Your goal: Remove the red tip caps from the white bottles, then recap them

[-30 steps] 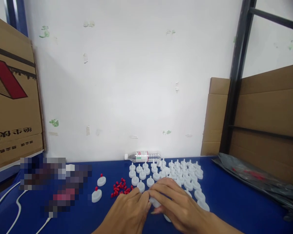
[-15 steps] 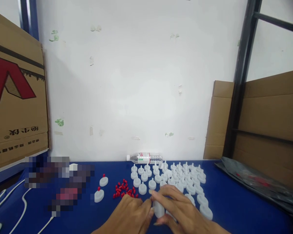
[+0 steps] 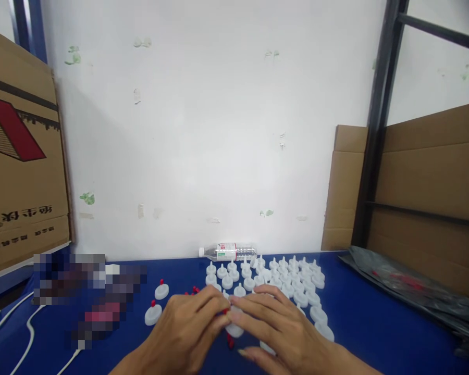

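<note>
Blue tabletop (image 3: 375, 317) meets white wall (image 3: 219, 130) at twelve o'clock. Toward six, the left hand (image 3: 193, 323) pinches a red cap (image 3: 225, 311) at a white lid (image 3: 234, 330); the right hand (image 3: 281, 322) lays fingers on that lid, thumb apart, its grip unclear. Other lids (image 3: 300, 298) crowd toward one o'clock.

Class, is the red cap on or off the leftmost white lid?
On: the red cap sits atop the leftmost white lid, where other lids show bare white spouts.
</note>
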### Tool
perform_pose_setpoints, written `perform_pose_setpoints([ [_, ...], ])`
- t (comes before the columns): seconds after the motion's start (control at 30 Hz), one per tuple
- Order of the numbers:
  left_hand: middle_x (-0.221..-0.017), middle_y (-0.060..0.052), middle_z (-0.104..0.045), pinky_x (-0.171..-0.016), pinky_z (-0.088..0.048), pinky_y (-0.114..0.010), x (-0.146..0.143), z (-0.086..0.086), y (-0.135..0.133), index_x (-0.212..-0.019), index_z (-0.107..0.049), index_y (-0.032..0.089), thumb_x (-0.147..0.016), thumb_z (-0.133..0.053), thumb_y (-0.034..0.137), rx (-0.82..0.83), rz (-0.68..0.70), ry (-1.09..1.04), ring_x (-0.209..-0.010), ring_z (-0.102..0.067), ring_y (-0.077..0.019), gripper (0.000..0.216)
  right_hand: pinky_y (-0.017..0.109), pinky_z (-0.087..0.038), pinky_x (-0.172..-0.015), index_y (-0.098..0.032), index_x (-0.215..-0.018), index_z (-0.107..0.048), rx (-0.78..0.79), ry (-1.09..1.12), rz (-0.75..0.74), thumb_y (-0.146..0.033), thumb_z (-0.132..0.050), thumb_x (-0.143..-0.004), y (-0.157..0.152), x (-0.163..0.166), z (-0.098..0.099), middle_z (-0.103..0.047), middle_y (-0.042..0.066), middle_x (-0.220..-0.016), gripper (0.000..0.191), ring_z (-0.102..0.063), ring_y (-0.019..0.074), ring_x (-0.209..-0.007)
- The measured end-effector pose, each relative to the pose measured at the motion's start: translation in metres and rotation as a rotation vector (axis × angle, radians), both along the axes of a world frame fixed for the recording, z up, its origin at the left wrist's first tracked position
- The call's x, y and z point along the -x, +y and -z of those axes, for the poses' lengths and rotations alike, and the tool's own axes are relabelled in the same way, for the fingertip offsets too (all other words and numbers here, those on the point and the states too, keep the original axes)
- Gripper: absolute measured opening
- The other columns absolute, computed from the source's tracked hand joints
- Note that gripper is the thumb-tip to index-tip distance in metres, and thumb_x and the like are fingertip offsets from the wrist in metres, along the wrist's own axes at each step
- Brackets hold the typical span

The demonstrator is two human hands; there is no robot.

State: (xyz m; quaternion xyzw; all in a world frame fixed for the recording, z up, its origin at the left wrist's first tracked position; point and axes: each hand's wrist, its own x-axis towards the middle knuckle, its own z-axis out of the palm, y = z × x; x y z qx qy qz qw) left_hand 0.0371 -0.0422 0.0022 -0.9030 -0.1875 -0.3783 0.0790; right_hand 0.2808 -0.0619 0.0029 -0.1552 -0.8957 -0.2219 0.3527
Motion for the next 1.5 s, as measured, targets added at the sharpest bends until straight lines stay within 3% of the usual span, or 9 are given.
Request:
perform_pose_setpoints([
  [0.07, -0.089, -0.001, -0.067, -0.066, -0.043, -0.025, 0.009, -0.006, 0.010, -0.102, -0.057, 0.022, -0.106, -0.034, 0.022, 0.088, -0.137, -0.078, -0.075, -0.063, -0.0141, 0.023, 0.041, -0.047, -0.101, -0.016, -0.136, -0.054, 0.014, -0.046, 0.067, -0.022, -0.050, -0.102, 0.003, -0.003, 0.001, -0.066, 0.014, -0.134, 0.034, -0.063, 0.0229, -0.117],
  [0.17, -0.097, -0.002, -0.069, -0.072, -0.046, -0.028, 0.029, -0.013, 0.034, -0.102, -0.061, 0.023, -0.105, -0.039, 0.031, 0.138, -0.512, -0.083, -0.085, -0.065, -0.0186, 0.024, 0.040, -0.046, -0.098, -0.017, -0.119, -0.062, 0.043, -0.076, 0.078, -0.017, -0.051, -0.099, 0.009, -0.005, 0.006, -0.068, 0.012, -0.128, 0.023, -0.065, 0.0213, -0.107],
  [0.23, -0.099, -0.006, -0.069, -0.074, -0.046, -0.031, 0.045, -0.014, 0.052, -0.099, -0.065, 0.021, -0.103, -0.040, 0.029, 0.120, -0.752, 0.037, -0.099, -0.062, -0.0250, 0.026, 0.038, -0.044, -0.094, -0.017, -0.105, -0.065, 0.069, -0.110, 0.064, -0.019, -0.051, -0.100, 0.012, -0.005, 0.010, -0.074, 0.008, -0.104, 0.015, -0.066, 0.0181, -0.088],
  [0.33, -0.099, -0.010, -0.071, -0.088, -0.044, -0.040, 0.063, -0.008, 0.072, -0.095, -0.070, 0.019, -0.101, -0.038, 0.024, 0.172, -0.856, 0.280, -0.104, -0.059, -0.0298, 0.034, 0.034, -0.043, -0.080, -0.019, -0.079, -0.062, 0.106, -0.211, 0.110, -0.025, -0.046, -0.102, 0.015, -0.004, 0.019, -0.064, -0.001, -0.061, 0.028, -0.053, 0.0132, -0.056],
  [0.47, -0.098, -0.012, -0.073, -0.086, -0.044, -0.043, 0.069, 0.004, 0.079, -0.094, -0.074, 0.018, -0.099, -0.043, 0.022, 0.255, -0.883, 0.351, -0.102, -0.061, -0.0327, 0.032, 0.030, -0.040, -0.071, -0.020, -0.068, -0.055, 0.188, -0.367, 0.221, -0.029, -0.044, -0.102, 0.015, -0.002, 0.027, -0.056, -0.004, -0.050, 0.037, -0.037, 0.0099, -0.042],
  [0.67, -0.104, -0.011, -0.073, -0.088, -0.042, -0.042, 0.064, 0.009, 0.076, -0.103, -0.073, 0.020, -0.097, -0.046, 0.019, 0.297, -0.870, 0.390, -0.106, -0.061, -0.0319, 0.028, 0.029, -0.039, -0.077, -0.020, -0.073, -0.058, 0.214, -0.424, 0.199, -0.027, -0.045, -0.102, 0.016, -0.001, 0.027, -0.063, -0.002, -0.061, 0.033, -0.051, 0.0120, -0.054],
  [0.83, -0.098, -0.009, -0.074, -0.085, -0.041, -0.039, 0.062, 0.005, 0.076, -0.098, -0.073, 0.020, -0.096, -0.047, 0.013, 0.316, -0.841, 0.408, -0.100, -0.064, -0.0292, 0.027, 0.035, -0.037, -0.084, -0.020, -0.082, -0.063, 0.232, -0.270, 0.279, -0.028, -0.040, -0.105, 0.023, -0.008, 0.022, -0.065, 0.000, -0.068, 0.033, -0.055, 0.0144, -0.060],
  [1.17, -0.111, -0.010, -0.073, -0.094, -0.042, -0.040, 0.064, 0.001, 0.073, -0.114, -0.070, 0.019, -0.097, -0.049, 0.013, 0.338, -0.803, 0.358, -0.109, -0.064, -0.0280, 0.028, 0.046, -0.033, -0.101, -0.021, -0.083, -0.069, 0.465, -0.303, 0.433, -0.062, -0.058, -0.091, 0.024, -0.014, 0.015, -0.068, 0.003, -0.070, 0.043, -0.063, 0.0226, -0.074],
  [1.5, -0.102, -0.005, -0.073, -0.101, -0.035, -0.044, 0.060, -0.001, 0.061, -0.093, -0.074, 0.023, -0.083, -0.057, 0.003, 0.382, -0.590, 0.399, -0.110, -0.058, -0.0263, 0.027, 0.043, -0.039, -0.098, -0.024, -0.103, -0.063, 0.401, -0.357, 0.406, -0.040, -0.055, -0.099, 0.027, -0.014, 0.021, -0.069, 0.002, -0.085, 0.019, -0.064, 0.0217, -0.080],
])
